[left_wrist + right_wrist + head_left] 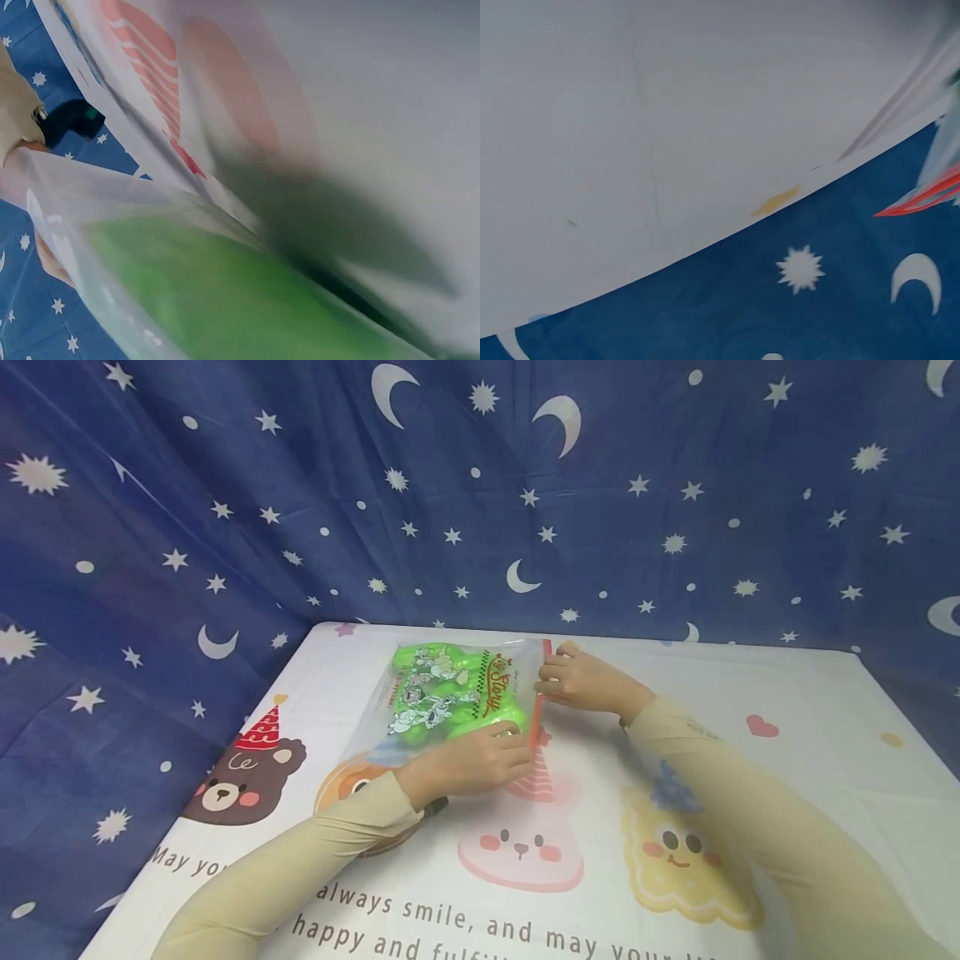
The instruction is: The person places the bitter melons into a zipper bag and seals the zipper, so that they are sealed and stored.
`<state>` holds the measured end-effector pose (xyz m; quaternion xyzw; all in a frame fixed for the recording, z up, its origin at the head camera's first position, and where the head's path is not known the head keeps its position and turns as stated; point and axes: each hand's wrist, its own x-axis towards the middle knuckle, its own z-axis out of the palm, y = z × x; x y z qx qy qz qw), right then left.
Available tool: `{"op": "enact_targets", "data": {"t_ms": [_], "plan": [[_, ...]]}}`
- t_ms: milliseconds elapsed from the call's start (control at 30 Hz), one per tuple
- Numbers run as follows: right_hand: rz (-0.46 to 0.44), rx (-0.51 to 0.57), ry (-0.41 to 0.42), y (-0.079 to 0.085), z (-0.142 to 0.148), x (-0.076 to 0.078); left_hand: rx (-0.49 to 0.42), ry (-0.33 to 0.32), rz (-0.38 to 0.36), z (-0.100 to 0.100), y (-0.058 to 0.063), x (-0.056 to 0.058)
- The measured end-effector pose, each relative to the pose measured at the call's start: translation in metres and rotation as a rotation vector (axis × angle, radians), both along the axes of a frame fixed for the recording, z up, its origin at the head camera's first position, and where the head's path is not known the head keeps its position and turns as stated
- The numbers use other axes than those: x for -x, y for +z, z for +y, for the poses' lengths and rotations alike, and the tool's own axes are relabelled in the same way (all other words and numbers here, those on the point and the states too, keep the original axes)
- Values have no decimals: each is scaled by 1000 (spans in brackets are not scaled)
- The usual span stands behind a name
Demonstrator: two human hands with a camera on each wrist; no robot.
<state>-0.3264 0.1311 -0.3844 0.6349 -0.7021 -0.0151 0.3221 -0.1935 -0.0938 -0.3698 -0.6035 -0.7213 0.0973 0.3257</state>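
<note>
A clear zip bag with a red zip strip and Toy Story print lies toward the back of the table. Bright green contents show through its plastic; their kind is blurred by the film. My right hand pinches the strip near its far end. Closer to me, my left hand grips the bag's edge by the strip's near end, fingers curled. The left wrist view shows the bag close up, with part of my right hand behind it. The strip's red tip shows in the right wrist view.
A white tablecloth printed with cartoon faces and lettering covers the table. Behind it and at the left hangs a dark blue curtain with moons and stars. The table's back edge runs just beyond the bag.
</note>
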Motion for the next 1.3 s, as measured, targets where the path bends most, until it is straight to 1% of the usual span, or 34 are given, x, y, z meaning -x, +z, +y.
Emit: {"op": "enact_targets", "data": {"t_ms": [100,333,467,600,767,900,1033,1100,1200,1300], "plan": [[1,-17,-17,-1,1,9,17,3,-23,2,-2,0],[0,-43,-68,-2,5,25,63,20,-27,7,-4,-2],[-1,-41,-105,-5,8,35,81,22,-38,9,-3,-4],[-26,-41,-155,-8,11,43,99,23,-45,10,-3,-4],[-34,-16,-195,-8,13,51,120,22,-58,11,-1,-6],[-50,5,-237,-7,16,56,129,-6,-51,11,0,-7],[-68,12,-313,-5,21,59,109,-48,-44,11,0,-8],[-78,11,-352,-5,23,60,102,-66,-28,12,0,-8],[-92,5,-395,-4,26,60,96,-78,-8,13,1,-9],[-102,6,-407,-4,27,60,105,-76,-1,13,0,-10]]}}
